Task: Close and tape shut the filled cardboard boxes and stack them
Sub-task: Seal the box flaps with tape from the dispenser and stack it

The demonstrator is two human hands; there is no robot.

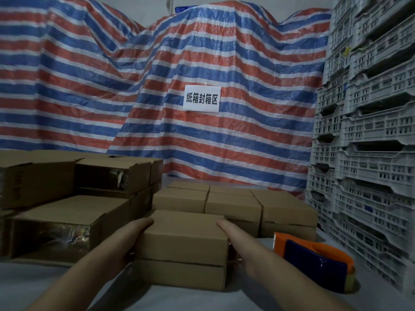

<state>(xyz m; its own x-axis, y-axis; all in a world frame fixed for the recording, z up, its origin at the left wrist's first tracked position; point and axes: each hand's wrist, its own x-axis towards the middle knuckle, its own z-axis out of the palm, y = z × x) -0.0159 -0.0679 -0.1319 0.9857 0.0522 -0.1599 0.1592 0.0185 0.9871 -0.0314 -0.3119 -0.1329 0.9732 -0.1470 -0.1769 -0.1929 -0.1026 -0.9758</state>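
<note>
A small closed cardboard box (184, 234) sits on top of another box (182, 274) in the near middle of the grey table. My left hand (132, 234) lies flat against the top box's left side, fingers straight. My right hand (235, 239) presses its right side the same way. An orange and blue tape dispenser (314, 259) lies on the table just right of my right forearm. Behind the pair stands a low block of several closed small boxes (233, 205).
Larger cardboard boxes (67, 223) with clear tape on their ends are stacked at the left. Grey plastic crates (368, 153) tower along the right edge. A striped red, white and blue tarp (157, 86) with a white paper sign (201, 99) hangs behind.
</note>
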